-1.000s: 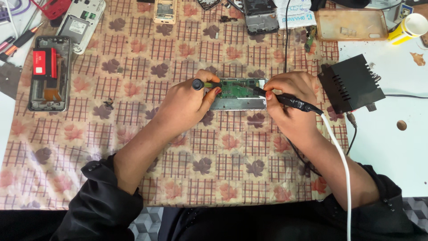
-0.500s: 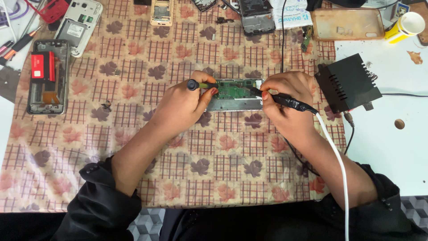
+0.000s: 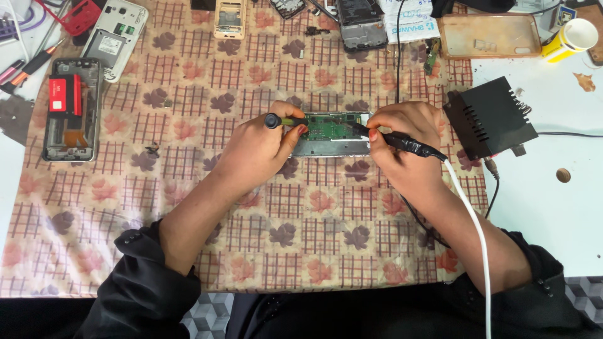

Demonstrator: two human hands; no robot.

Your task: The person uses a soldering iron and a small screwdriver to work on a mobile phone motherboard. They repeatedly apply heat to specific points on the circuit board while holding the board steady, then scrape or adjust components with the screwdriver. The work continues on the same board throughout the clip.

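Observation:
A small opened phone with a green circuit board (image 3: 330, 129) in a silver frame lies at the middle of the patterned cloth (image 3: 188, 207). My left hand (image 3: 254, 154) grips a thin tool with a black round end (image 3: 272, 120) and lays it on the board's left end. My right hand (image 3: 402, 147) holds a black pen-shaped iron (image 3: 408, 144) with a white cable (image 3: 471, 232), its tip on the board's right end.
A black ribbed box (image 3: 490, 117) sits right of my hands. An opened phone with a red battery (image 3: 69, 107) lies at the left. More phone shells and parts, a clear case (image 3: 488, 36) and a yellow-and-white cup (image 3: 570, 37) line the far edge.
Both hands stay on the board; the view has only shifted slightly.

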